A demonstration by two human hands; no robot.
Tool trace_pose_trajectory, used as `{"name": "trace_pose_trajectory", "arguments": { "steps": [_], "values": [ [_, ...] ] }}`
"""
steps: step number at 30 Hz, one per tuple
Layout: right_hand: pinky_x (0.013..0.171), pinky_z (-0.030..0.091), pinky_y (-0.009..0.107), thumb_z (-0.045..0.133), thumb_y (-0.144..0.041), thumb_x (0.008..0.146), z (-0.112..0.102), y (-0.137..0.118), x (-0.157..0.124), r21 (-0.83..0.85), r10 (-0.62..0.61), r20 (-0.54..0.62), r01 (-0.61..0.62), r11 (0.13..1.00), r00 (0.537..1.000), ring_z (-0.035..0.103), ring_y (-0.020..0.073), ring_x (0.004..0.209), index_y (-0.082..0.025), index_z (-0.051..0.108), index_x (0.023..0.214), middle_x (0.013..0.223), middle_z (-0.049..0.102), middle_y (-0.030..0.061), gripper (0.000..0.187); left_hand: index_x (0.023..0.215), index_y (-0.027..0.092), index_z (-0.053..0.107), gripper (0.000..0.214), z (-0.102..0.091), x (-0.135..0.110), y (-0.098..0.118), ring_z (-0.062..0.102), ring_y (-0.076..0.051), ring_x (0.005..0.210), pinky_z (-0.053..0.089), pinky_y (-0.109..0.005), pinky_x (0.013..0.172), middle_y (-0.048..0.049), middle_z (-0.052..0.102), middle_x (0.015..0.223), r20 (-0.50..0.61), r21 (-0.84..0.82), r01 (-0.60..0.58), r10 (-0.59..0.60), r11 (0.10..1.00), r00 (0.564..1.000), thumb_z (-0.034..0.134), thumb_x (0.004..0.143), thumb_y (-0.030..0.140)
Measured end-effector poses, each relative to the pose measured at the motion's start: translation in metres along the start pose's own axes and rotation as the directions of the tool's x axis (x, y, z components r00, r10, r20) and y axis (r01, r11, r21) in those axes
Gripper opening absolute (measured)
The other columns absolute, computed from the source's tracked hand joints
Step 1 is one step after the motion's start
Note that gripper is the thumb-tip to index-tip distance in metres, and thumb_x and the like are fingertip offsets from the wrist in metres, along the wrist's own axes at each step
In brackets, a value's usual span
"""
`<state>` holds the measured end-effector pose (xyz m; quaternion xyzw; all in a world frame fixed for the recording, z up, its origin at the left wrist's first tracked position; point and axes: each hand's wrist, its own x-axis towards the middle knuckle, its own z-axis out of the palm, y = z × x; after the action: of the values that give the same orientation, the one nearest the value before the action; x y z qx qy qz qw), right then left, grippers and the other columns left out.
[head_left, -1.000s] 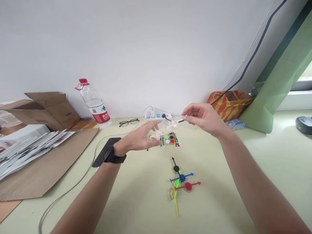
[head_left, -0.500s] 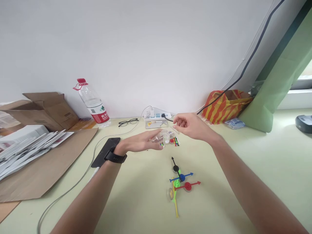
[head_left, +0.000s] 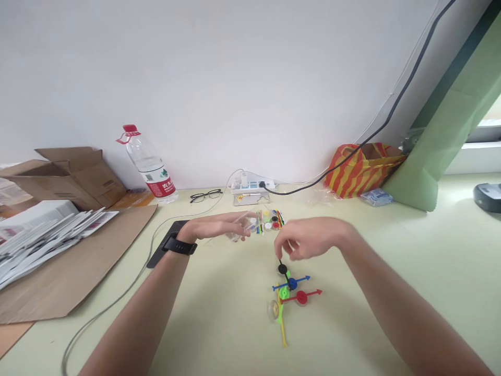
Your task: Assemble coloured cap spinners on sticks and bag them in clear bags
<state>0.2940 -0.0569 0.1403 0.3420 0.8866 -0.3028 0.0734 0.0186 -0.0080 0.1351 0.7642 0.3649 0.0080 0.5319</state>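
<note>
My left hand (head_left: pixel 223 227), wearing a black watch on its wrist, is closed round a clear plastic container (head_left: pixel 237 236), partly hidden by the fingers. My right hand (head_left: pixel 309 237) has its fingers curled down at the upper end of a black arrow spinner (head_left: pixel 282 269), covering the arrow's tip. Below it lie a blue arrow spinner (head_left: pixel 291 284), a red one (head_left: pixel 301 297), a green one (head_left: pixel 284 293) and a yellow one (head_left: pixel 275 310), overlapping on the table. Behind the hands sit several small coloured pieces in clear plastic (head_left: pixel 268 224).
A phone (head_left: pixel 166 245) and cable lie left, beside glasses (head_left: pixel 206 196). A power strip (head_left: pixel 252 186) stands by the wall. Further left are a water bottle (head_left: pixel 152 167), cardboard box (head_left: pixel 78 175) and papers (head_left: pixel 50 235). A striped bag (head_left: pixel 362 169) stands at right.
My right hand has come down and nearer, from beside the clear plastic to the black arrow spinner. My left hand has shifted slightly left with the container, showing more of the coloured pieces.
</note>
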Motion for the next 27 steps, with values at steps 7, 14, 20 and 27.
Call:
{"name": "trace_pose_trajectory", "arguments": {
  "steps": [7,14,20,27],
  "values": [
    [0.054,0.039,0.024,0.075,-0.011,0.065,0.027,0.002,0.049,-0.085,0.091,0.221,-0.073,0.994,0.971,0.063,0.0163,0.072,-0.023,0.079,0.092,0.086,0.071,-0.0002,0.03,0.154,0.039,0.039,0.069,0.0,-0.001,0.002,0.062,-0.025,0.108,0.047,-0.039,0.095,-0.0052,0.064,0.119,0.043,-0.01,0.063,-0.062,0.998,0.997,0.064,0.091,0.053],
    [0.057,0.04,0.023,0.074,-0.019,0.076,0.027,0.02,0.051,-0.015,0.001,0.055,0.0,1.0,0.999,0.062,0.0157,0.074,-0.018,0.076,0.083,0.086,0.071,0.0033,0.007,0.154,0.039,0.04,0.067,0.0,-0.003,0.004,0.061,-0.025,0.111,0.047,-0.038,0.096,-0.0054,0.064,0.121,0.048,-0.032,0.061,-0.06,0.998,0.997,0.061,0.093,0.055],
    [0.067,0.05,0.025,0.065,-0.019,0.086,-0.002,0.021,0.016,0.237,-0.108,-0.099,0.129,0.963,0.989,0.065,0.015,0.076,-0.017,0.066,0.086,0.088,0.072,0.0034,0.003,0.157,0.037,0.037,0.068,-0.003,-0.006,0.0,0.062,-0.026,0.109,0.05,-0.039,0.094,-0.0072,0.065,0.121,0.089,-0.101,0.057,-0.048,0.993,0.995,0.057,0.095,0.058],
    [0.077,0.055,0.034,0.084,-0.041,0.078,-0.032,0.043,-0.031,0.529,0.01,-0.595,0.382,0.758,0.804,0.067,0.0177,0.079,-0.021,0.064,0.109,0.088,0.071,0.0031,0.042,0.158,0.035,0.034,0.07,-0.004,-0.006,-0.001,0.063,-0.027,0.11,0.051,-0.038,0.092,-0.0085,0.066,0.122,0.161,-0.161,0.044,-0.017,0.986,0.987,0.055,0.096,0.06]
  ]
}}
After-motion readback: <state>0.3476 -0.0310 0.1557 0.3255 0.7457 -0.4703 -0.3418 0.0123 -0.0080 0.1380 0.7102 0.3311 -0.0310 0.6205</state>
